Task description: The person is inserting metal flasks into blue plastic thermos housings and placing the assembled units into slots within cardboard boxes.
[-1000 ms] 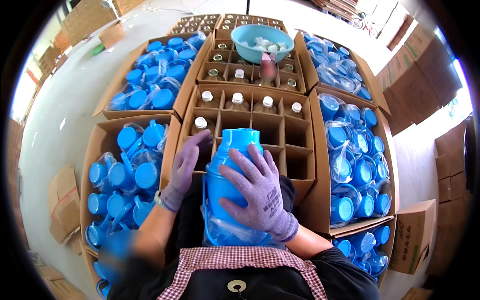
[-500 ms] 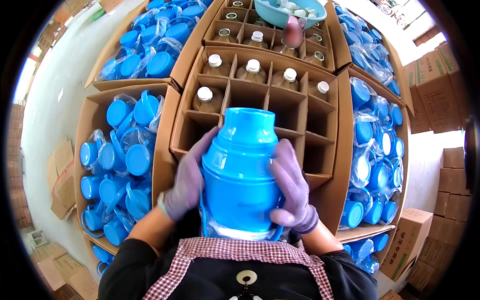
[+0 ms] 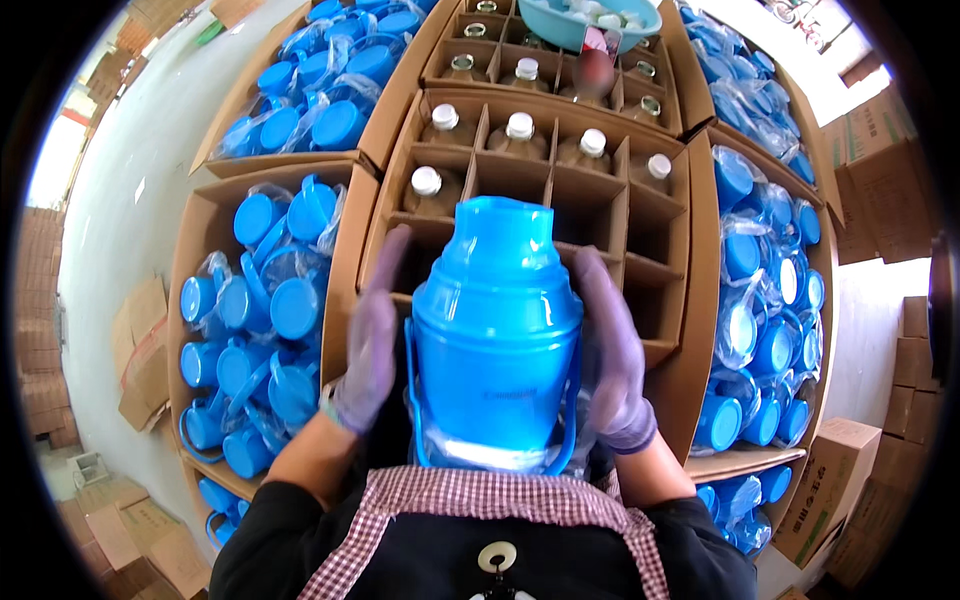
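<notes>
1. As the two hands flank it, the glossy blue plastic flask shell with stepped shoulder and narrower neck (image 3: 495, 360) stands before the torso. In view, it overlaps the near edge of the divided brown cardboard carton (image 3: 588, 183); its underside support is hidden.
2. Long axis: near to far in view. The neck points toward the carton's far edge, the base toward the red-and-white checked fabric apron (image 3: 500, 487). True tilt cannot be told.
3. Purple-gloved left hand (image 3: 368, 345): left of the shell, fingers extended, palm inward, nothing gripped.
4. Purple-gloved right hand (image 3: 618, 370): right of the shell, likewise spread flat, gripping nothing. Fingertip contact at the shoulder cannot be confirmed.
5. Alignment: the shell lies between the palms; neither hand is clearly nearer.
6. White-capped glass bottles (image 3: 518, 143) occupy the carton's far row; another stands at its left edge, one row nearer.
7. Brown cardboard side cartons (image 3: 348, 250) holding blue plastic-wrapped vessels (image 3: 297, 308) border the left and right edges.
</notes>
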